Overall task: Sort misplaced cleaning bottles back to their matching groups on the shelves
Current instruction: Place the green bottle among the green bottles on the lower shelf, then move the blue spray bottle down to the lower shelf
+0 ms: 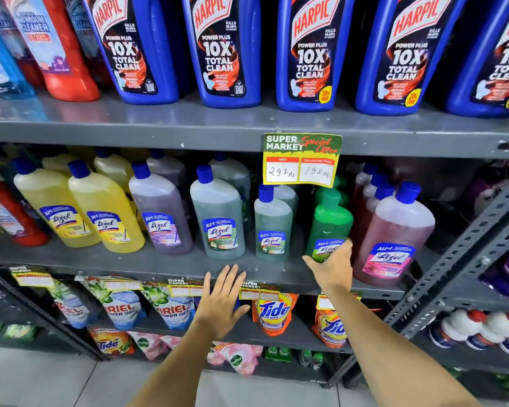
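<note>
On the middle shelf (130,259) stand Lizol bottles in colour groups: yellow (100,212), purple (159,215), pale green (218,218), a smaller pale green one (272,227), a solid green bottle (329,224) and pink (394,233). My right hand (331,264) is at the base of the solid green bottle, with thumb and fingers on either side of its label. My left hand (222,298) hovers flat and open in front of the shelf edge, below the pale green bottles, holding nothing.
Blue Harpic bottles (224,51) fill the top shelf, with red and blue bathroom cleaners at its left. A price card (301,160) hangs over the green bottles. Ariel (121,306) and Tide pouches (272,309) sit below. A slotted metal upright (465,251) stands at the right.
</note>
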Available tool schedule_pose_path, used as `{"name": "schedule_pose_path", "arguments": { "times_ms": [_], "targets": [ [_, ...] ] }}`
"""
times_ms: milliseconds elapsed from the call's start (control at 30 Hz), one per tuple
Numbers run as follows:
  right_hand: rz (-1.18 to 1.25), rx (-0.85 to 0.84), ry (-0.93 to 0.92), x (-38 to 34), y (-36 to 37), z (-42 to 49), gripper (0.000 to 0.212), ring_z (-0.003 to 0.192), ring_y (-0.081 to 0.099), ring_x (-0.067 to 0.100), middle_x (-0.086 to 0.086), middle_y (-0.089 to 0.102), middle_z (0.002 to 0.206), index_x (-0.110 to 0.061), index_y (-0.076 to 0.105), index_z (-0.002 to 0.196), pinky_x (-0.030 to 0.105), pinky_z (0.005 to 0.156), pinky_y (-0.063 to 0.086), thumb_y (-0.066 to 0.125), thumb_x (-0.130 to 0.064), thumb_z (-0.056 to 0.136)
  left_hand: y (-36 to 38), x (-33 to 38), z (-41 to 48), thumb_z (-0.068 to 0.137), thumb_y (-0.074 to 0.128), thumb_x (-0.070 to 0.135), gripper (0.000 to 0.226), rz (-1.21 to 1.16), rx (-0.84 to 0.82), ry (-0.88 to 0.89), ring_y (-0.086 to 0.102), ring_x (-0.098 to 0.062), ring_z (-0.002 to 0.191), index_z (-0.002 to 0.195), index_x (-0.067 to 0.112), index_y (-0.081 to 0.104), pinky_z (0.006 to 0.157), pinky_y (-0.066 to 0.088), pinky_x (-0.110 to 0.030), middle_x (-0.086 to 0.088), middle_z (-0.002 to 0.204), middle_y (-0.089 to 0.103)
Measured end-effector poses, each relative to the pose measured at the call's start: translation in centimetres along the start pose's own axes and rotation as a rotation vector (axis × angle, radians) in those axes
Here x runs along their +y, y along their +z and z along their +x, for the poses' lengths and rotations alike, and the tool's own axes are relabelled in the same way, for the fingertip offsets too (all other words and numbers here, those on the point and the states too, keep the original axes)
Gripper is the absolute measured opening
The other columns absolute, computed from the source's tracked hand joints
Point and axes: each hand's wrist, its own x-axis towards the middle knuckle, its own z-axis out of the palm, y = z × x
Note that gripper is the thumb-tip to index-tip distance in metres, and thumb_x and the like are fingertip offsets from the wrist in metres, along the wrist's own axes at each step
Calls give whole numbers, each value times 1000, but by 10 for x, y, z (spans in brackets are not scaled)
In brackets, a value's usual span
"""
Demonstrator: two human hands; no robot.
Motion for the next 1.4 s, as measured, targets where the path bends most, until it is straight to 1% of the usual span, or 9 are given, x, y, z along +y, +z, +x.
{"name": "schedule_pose_path", "arguments": {
  "times_ms": [167, 233, 300, 400, 533, 667, 900, 1133, 1400],
  "targets": [
    [43, 24, 48, -2, 2, -14, 109, 127, 45, 42, 21, 31, 144, -2, 14, 147, 49, 98, 43, 85, -32, 69, -3, 3, 0, 98, 8, 58, 72, 12, 30, -19, 42, -27, 134, 142, 15, 45, 104, 31, -60, -8, 146, 46],
    [136, 86, -3, -6, 6, -41, 103, 138, 33, 37, 21, 22, 151, -2, 10, 150, 47, 109, 36, 76, -36, 79, -10, 4, 0, 98, 1, 57, 74, -10, 83, -13, 36, -24, 138, 143, 16, 44, 109, 25, -57, -6, 150, 42],
    [210, 111, -177, -17, 10, -75, 84, 146, 23, 25, 14, 18, 158, -8, 10, 152, 45, 118, 25, 59, -39, 92, -25, 1, -2, 100, 9, 55, 68, -35, 200, -2, 32, -21, 140, 143, 15, 43, 115, 15, -52, -5, 150, 41],
    [225, 122, -483, -50, 11, -101, 66, 150, 12, 15, 5, 14, 162, -14, 15, 153, 45, 121, 16, 44, -38, 98, -60, -15, -15, 100, 29, 45, 55, -138, 405, -32, 34, -19, 139, 139, 12, 49, 114, 12, -48, -5, 148, 44],
    [263, 188, -829, -141, 4, -114, 57, 151, 10, 26, 9, 17, 160, -12, 28, 148, 48, 121, 1, 47, -25, 96, -120, -61, -49, 100, 36, 34, 43, -205, 651, -63, 42, -24, 133, 129, 10, 57, 114, 18, -49, -9, 143, 49],
    [285, 292, -1022, -219, 14, -132, 54, 147, 15, 39, 23, 28, 154, -7, 38, 141, 57, 119, 8, 55, -15, 91, -192, -109, -94, 100, 37, 31, 40, -164, 784, -56, 40, -24, 135, 126, 10, 59, 114, 17, -51, -10, 144, 48],
    [363, 253, -1086, -332, 77, -188, 46, 148, 20, 31, 14, 37, 153, -8, 52, 134, 56, 119, 8, 56, -15, 89, -288, -215, -179, 100, 36, 28, 40, 67, 840, -115, 46, -27, 127, 128, 10, 59, 110, 25, -51, -10, 144, 47],
    [328, 197, -1155, -393, 138, -208, 42, 144, 29, 32, 12, 45, 147, -8, 57, 127, 59, 117, 14, 58, -17, 85, -310, -296, -219, 102, 30, 34, 45, 141, 790, -201, 40, -22, 134, 135, 14, 52, 112, 22, -53, -4, 150, 40],
    [341, 144, -1173, -475, 206, -191, 43, 140, 35, 32, 14, 46, 145, -9, 57, 125, 55, 114, 26, 57, -16, 83, -334, -383, -173, 102, 30, 39, 49, 162, 796, -220, 37, -20, 135, 141, 13, 45, 114, 18, -48, -5, 155, 33]
  ]
}}
